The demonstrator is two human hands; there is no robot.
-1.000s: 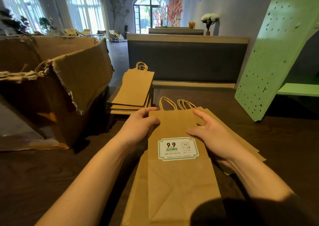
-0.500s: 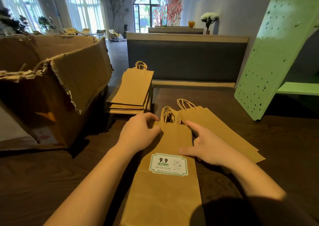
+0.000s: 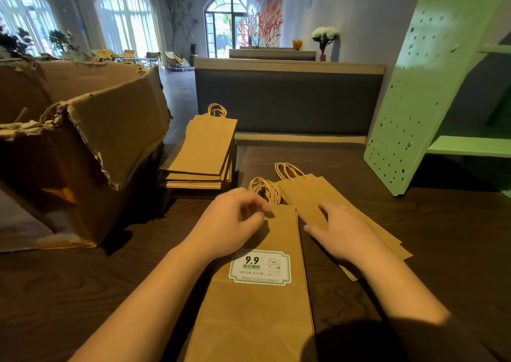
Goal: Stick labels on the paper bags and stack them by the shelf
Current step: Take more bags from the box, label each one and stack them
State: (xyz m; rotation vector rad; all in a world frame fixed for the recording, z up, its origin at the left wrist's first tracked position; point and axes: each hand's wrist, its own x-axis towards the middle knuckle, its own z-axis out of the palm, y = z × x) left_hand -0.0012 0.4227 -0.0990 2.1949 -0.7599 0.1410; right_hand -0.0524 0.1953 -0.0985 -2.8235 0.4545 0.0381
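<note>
A labelled paper bag [image 3: 262, 312] lies flat on the dark table in front of me, its white and green label [image 3: 260, 268] facing up. My left hand [image 3: 232, 223] curls its fingers over the bag's top edge, just below the twisted handles [image 3: 265, 190]. My right hand [image 3: 341, 233] rests with spread fingers on a plain paper bag [image 3: 309, 190] that lies at an angle just to the right. A stack of plain bags [image 3: 206, 151] sits further back on the left.
A big torn cardboard box [image 3: 83, 154] stands on the table at the left. A green perforated shelf [image 3: 414, 90] leans in at the right, with its ledge [image 3: 470, 146]. A dark bench back [image 3: 287, 102] runs behind the table [image 3: 456, 237].
The labelled bag has slid toward me and now lies flat. My left hand moved to its top edge. My right hand left it and settled on the bag beside it.
</note>
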